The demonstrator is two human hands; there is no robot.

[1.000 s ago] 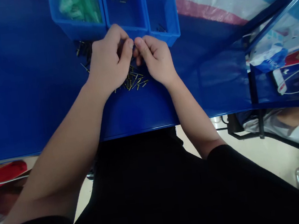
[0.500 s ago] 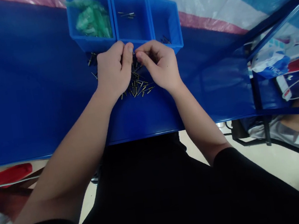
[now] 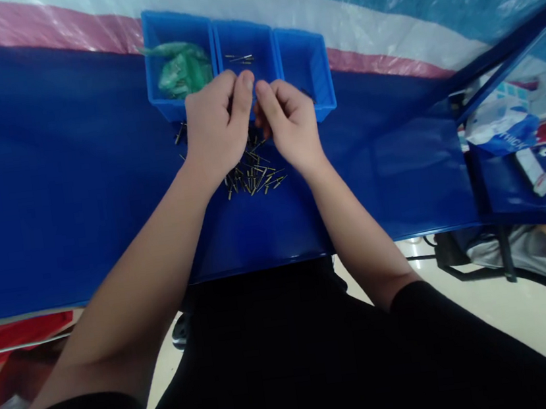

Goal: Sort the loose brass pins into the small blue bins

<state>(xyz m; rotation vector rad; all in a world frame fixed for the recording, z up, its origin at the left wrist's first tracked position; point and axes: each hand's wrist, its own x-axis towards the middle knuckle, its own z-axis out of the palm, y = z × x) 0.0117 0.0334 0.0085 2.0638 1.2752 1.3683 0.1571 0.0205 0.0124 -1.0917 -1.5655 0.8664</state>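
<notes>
1. Grip, left hand [image 3: 216, 128]: the fingers are curled in and the thumb tip is pressed toward the forefinger, a narrow pinch. Whatever sits in the pinch is too small to make out, so what the grip holds cannot be told.
2. Grip, right hand [image 3: 290, 123]: the fingers are curled, with thumb and forefinger drawn close together. The fingertips meet those of the left hand just above the desk; the contents of this grip cannot be told either.
3. Meeting point: the two pinches come together at the near edge of the middle bin [image 3: 245, 52], in front of its wall.
4. Pins [image 3: 252, 174]: a loose heap of small dark and brass-coloured pins lies on the blue desk [image 3: 77, 189], directly below and between the two hands, on their near side. A few stray pins lie left of the left hand, near the left bin [image 3: 176, 37].
5. Bins: three blue open bins stand in a row on the far side of the hands, touching side by side. The left bin holds green bagged material [image 3: 183, 69]. The middle bin holds a few pins on its floor. The right bin [image 3: 304, 61] shows a dark item at its near edge, partly hidden by the right hand.
6. Surroundings: striped plastic sheeting [image 3: 379, 12] lies beyond the bins. A blue rack [image 3: 524, 187] with packaged goods stands at the right.
</notes>
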